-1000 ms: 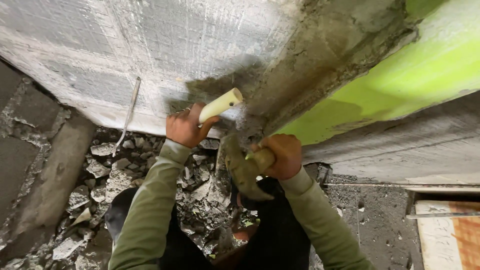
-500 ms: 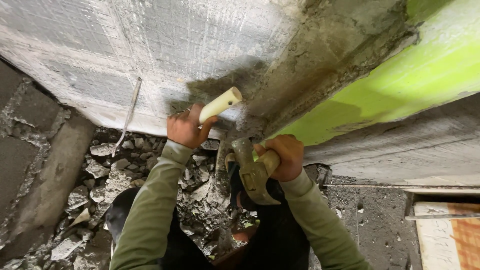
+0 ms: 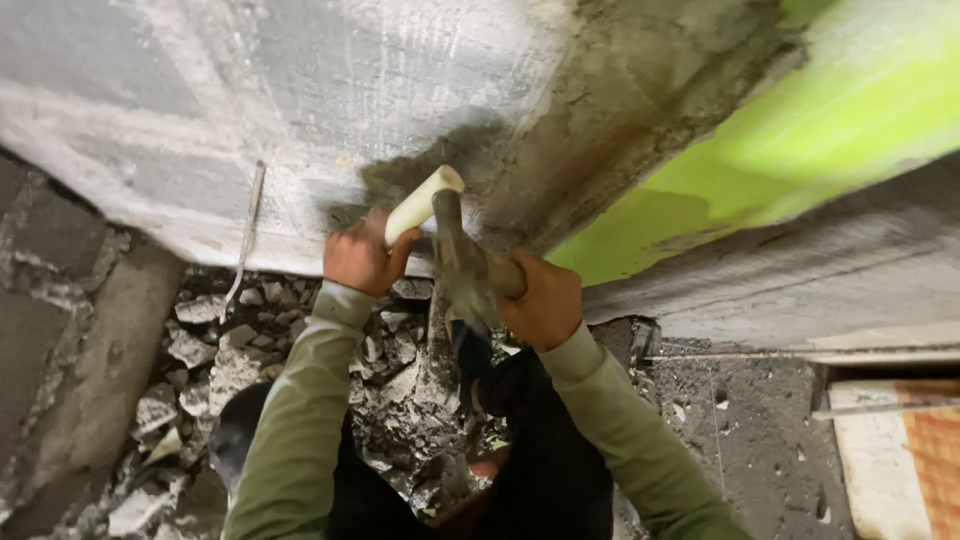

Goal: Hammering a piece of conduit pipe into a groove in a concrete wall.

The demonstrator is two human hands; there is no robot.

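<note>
The left hand [image 3: 358, 255] has its fingers clenched round a pale cream chisel handle [image 3: 424, 203], which sticks up and to the right from the fist toward the grey concrete wall [image 3: 300, 90]. The right hand [image 3: 545, 300] grips a hammer [image 3: 458, 255] by its wooden shaft, the dusty head touching the handle's top end. Below both fists lies broken rubble [image 3: 230, 360] on the floor.
</note>
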